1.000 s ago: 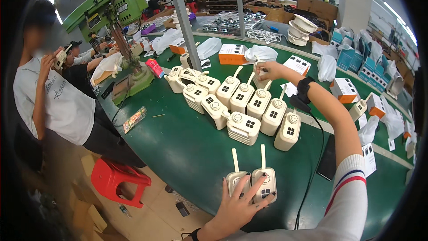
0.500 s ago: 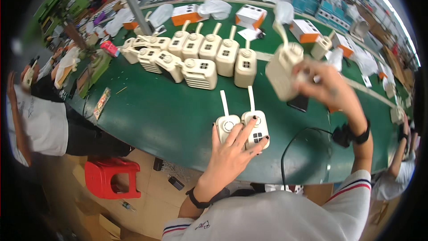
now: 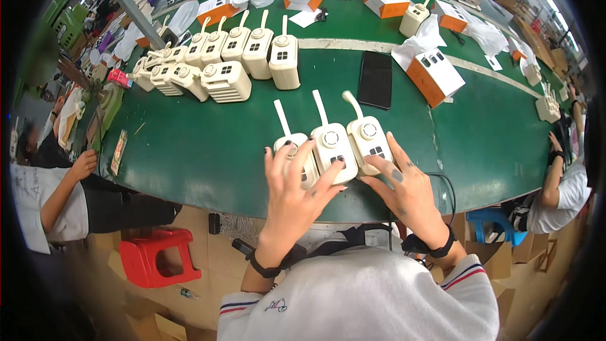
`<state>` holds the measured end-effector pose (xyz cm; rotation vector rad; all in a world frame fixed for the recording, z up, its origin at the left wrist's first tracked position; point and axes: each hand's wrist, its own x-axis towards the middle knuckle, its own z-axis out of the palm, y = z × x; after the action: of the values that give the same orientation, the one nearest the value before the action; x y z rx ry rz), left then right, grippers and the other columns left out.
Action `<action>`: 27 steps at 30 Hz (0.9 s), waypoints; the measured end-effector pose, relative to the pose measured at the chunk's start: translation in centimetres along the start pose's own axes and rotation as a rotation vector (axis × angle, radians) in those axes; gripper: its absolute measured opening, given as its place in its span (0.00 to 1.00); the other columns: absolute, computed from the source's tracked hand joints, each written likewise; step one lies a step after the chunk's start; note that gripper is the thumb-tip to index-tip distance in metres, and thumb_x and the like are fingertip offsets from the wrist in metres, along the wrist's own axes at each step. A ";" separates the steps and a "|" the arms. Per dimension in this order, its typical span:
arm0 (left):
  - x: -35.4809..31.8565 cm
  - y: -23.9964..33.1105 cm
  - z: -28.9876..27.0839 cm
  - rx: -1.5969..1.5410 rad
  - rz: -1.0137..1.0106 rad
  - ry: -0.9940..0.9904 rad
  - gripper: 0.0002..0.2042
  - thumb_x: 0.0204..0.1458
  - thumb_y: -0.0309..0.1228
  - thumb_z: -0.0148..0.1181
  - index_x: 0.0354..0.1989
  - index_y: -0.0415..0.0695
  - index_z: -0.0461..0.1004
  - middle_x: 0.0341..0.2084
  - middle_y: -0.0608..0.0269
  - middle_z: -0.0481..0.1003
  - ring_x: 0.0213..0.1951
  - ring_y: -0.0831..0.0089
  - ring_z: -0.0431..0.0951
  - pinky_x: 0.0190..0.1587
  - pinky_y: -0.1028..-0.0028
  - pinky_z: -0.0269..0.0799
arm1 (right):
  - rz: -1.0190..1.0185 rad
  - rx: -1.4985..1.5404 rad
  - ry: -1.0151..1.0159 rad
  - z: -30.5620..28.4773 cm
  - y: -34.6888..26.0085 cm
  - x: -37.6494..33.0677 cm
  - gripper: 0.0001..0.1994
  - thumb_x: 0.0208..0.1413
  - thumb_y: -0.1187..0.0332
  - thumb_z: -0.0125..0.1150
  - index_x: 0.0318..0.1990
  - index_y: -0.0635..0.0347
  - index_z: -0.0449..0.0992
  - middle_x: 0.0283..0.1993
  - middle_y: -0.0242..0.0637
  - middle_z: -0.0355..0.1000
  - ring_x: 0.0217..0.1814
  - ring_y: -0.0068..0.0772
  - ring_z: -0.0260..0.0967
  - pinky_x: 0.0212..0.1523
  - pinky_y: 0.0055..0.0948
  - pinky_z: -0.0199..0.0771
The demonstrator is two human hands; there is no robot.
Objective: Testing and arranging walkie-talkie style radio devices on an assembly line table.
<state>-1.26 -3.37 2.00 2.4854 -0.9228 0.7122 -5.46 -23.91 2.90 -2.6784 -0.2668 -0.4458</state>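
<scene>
- I see 3 cream plastic radio-like units with stub antennas (image 3: 331, 145) side by side near the front edge of the green worktable (image 3: 189, 145), antennas pointing away from me.
- My left hand (image 3: 297, 192) lies flat, fingers spread wide, over the left unit and touches the middle one; it covers most of the left unit's face, so I cannot make out its buttons.
- My right hand (image 3: 404, 186) rests with fingers open on the lower part of the right unit; nothing is clasped in either hand.
- Farther back on the left: a cluster of the same cream units (image 3: 233, 63). I count about 10; those at the far-left end overlap and are too small to count surely.
- 1 flat black rectangular pad (image 3: 375, 79) lies behind the 3 units.
- 1 white-and-orange cardboard box (image 3: 434, 76) sits just right of the pad, under a crumpled clear bag; 4 similar boxes stand further back.
- 1 more cream unit (image 3: 415, 19) stands among those boxes.
- 1 red plastic stool (image 3: 158, 256) stands on the floor, lower left.
- 2 other people are cut off at the left and right rims.
</scene>
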 end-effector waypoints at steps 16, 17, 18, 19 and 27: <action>-2.8 1.9 -3.3 0.139 -0.205 -0.162 0.26 0.44 0.28 0.64 0.55 0.37 0.68 0.54 0.54 0.66 0.54 0.53 0.65 0.56 0.54 0.60 | -0.029 0.142 0.222 1.2 -1.3 -1.0 0.25 0.44 0.72 0.70 0.53 0.58 0.71 0.56 0.48 0.64 0.51 0.50 0.67 0.46 0.39 0.72; -2.8 2.0 -3.4 0.147 -0.200 -0.165 0.27 0.43 0.28 0.64 0.55 0.37 0.68 0.54 0.55 0.66 0.53 0.53 0.65 0.55 0.55 0.60 | -0.102 0.033 0.229 1.1 -1.3 -1.0 0.26 0.44 0.71 0.69 0.53 0.61 0.71 0.55 0.46 0.63 0.52 0.49 0.64 0.48 0.40 0.69; -2.7 2.0 -3.5 0.149 -0.204 -0.166 0.27 0.43 0.28 0.64 0.55 0.37 0.68 0.54 0.55 0.66 0.53 0.53 0.65 0.55 0.55 0.60 | -0.105 0.036 0.228 0.9 -1.3 -1.0 0.26 0.44 0.71 0.69 0.53 0.61 0.71 0.55 0.46 0.63 0.52 0.49 0.64 0.48 0.40 0.69; -2.6 1.9 -3.5 0.128 -0.174 -0.174 0.27 0.43 0.28 0.64 0.54 0.38 0.68 0.54 0.55 0.65 0.52 0.53 0.65 0.54 0.55 0.60 | -0.150 -0.042 0.200 0.7 -1.3 -1.0 0.25 0.44 0.70 0.69 0.53 0.61 0.71 0.55 0.44 0.64 0.51 0.47 0.63 0.48 0.39 0.67; -1.9 3.3 -2.1 0.164 -0.177 -0.163 0.25 0.44 0.30 0.63 0.55 0.54 0.71 0.51 0.48 0.60 0.49 0.46 0.62 0.50 0.55 0.63 | -0.197 -0.148 0.120 0.7 -2.1 -0.7 0.24 0.45 0.67 0.67 0.53 0.57 0.72 0.54 0.41 0.65 0.46 0.41 0.63 0.42 0.34 0.64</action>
<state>-5.46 -3.71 3.18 2.7616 -0.7115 0.5539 -6.49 -21.85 2.80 -2.7666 -0.4819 -0.7088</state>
